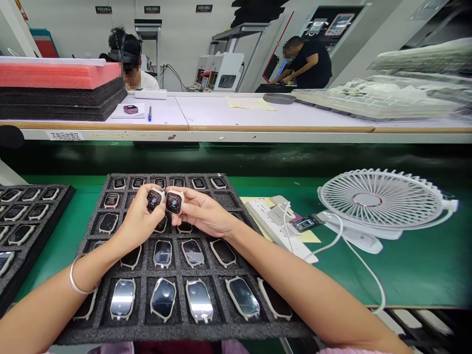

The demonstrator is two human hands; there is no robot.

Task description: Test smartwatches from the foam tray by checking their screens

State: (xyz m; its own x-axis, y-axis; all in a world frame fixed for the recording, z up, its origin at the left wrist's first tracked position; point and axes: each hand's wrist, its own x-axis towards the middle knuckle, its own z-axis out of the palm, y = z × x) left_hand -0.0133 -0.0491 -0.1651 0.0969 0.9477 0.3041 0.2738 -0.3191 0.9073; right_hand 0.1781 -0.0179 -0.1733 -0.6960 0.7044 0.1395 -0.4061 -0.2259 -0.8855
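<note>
Over a black foam tray [173,295], my left hand [142,216] is closed on a smartwatch body [154,198] with a lit screen. Right beside it, my right hand [206,211] grips a second smartwatch body [174,202], its screen lit too. Both are strapless with pale cases, held close together with screens toward me. Below the hands, the tray's pockets hold several similar watch bodies, such as one with a dark screen [163,298] near the front edge. My forearms and hands hide some pockets.
Another foam tray of watches [59,216] lies at the left. To the right are a white power strip [271,223] with cables and a white fan [383,199]. A shelf [221,110] behind carries foam sheets [59,98] and plastic-wrapped trays [398,96]. Two people work beyond.
</note>
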